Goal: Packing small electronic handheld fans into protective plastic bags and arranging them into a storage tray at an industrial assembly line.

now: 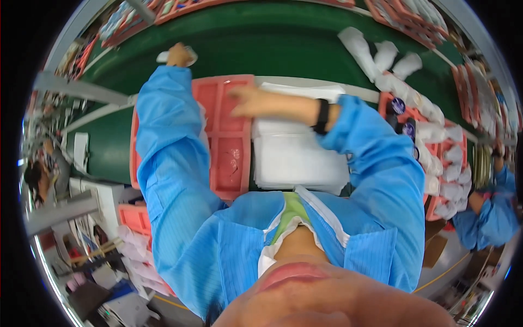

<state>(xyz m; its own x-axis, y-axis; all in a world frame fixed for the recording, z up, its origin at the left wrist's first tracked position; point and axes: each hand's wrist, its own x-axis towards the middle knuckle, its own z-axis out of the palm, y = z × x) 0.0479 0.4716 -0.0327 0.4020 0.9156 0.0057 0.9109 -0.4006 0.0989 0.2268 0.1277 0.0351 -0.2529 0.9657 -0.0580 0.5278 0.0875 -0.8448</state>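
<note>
My left hand [178, 55] is stretched far out over the green work surface, closed on a white wrapped item [192, 56] that sticks out on both sides of it. My right hand [246, 101] reaches leftward above a pink compartment tray [224, 134], its fingers apart and slightly blurred, with nothing visible in them. Below my right forearm lies a stack of white sheets [300, 162], which look like thin packing sleeves. Part of the tray is hidden behind my left sleeve, where a bit of white wrapping [203, 121] shows.
Several white wrapped bundles [358, 50] lie on the green surface [261, 41] at the far right. A pink tray [430, 210] at right holds more, beside dark round items with purple tops [398, 106]. Metal frame posts [81, 90] stand left. Another person in blue [486, 220] is at right.
</note>
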